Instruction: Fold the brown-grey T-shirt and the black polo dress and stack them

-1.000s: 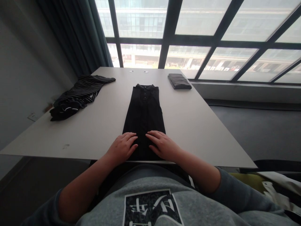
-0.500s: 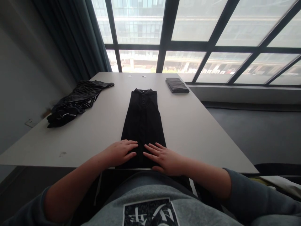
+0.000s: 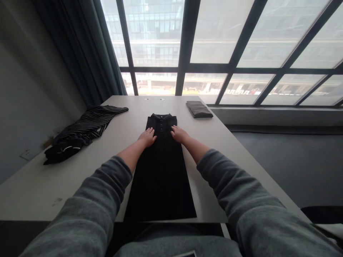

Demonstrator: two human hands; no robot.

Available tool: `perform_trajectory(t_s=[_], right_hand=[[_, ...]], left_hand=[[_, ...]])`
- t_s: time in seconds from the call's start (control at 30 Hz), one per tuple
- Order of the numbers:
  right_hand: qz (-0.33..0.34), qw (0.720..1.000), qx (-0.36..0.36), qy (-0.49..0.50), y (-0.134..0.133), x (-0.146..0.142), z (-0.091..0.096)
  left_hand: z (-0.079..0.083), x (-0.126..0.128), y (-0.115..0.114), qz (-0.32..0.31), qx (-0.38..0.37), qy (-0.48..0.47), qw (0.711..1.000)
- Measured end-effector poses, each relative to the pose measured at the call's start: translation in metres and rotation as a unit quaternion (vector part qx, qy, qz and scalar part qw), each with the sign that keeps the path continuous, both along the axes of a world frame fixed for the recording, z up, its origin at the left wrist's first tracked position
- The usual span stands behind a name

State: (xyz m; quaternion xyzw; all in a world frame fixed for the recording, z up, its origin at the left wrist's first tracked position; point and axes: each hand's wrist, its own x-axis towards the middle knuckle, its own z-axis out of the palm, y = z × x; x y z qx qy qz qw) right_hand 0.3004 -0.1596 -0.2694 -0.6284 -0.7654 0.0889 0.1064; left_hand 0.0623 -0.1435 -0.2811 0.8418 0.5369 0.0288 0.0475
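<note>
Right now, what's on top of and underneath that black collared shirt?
The left hand and right hand touch the black shirt near its collar. It lies on the pale table; its underside and the tabletop beneath are covered.

Daylight through dark-framed window (image 3: 214, 32); dark curtain (image 3: 80, 50) left, grey wall (image 3: 21, 89), whitish table (image 3: 29, 196).

Black shirt (image 3: 162, 175): flat on the bench (image 3: 115, 132), collar (buttons below it) toward the window (image 3: 211, 32)
Left hand (image 3: 148, 137): resting on the shirt's left side, near the collar
Right hand (image 3: 179, 135): at the opposite edge
Striped clothes (image 3: 93, 121): heaped at left
Grey cloth (image 3: 199, 109): folded, far right
</note>
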Motion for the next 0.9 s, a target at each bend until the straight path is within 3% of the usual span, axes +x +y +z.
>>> perform_trajectory(t_s=[0.1, 0.27, 0.57, 0.77, 0.9], right_hand=[[-0.031, 0.999, -0.035, -0.003, 0.043, -0.001, -0.012], [-0.072, 0.995, -0.075, -0.008, 0.086, 0.002, -0.036], [-0.062, 0.997, -0.052, -0.001, 0.115, 0.008, -0.044], [-0.091, 0.994, -0.008, 0.057, 0.118, 0.031, -0.048], [-0.113, 0.993, -0.011, 0.034, 0.132, 0.049, -0.049]], left_hand=[[-0.011, 0.009, 0.034, 0.041, -0.019, 0.006, 0.999], [-0.030, 0.017, 0.065, 0.093, -0.015, 0.003, 0.996], [-0.034, 0.021, 0.096, 0.095, -0.002, -0.016, 0.995], [-0.038, -0.024, 0.105, 0.006, -0.017, -0.111, 0.994], [-0.039, -0.057, 0.118, -0.010, -0.002, -0.095, 0.995]])
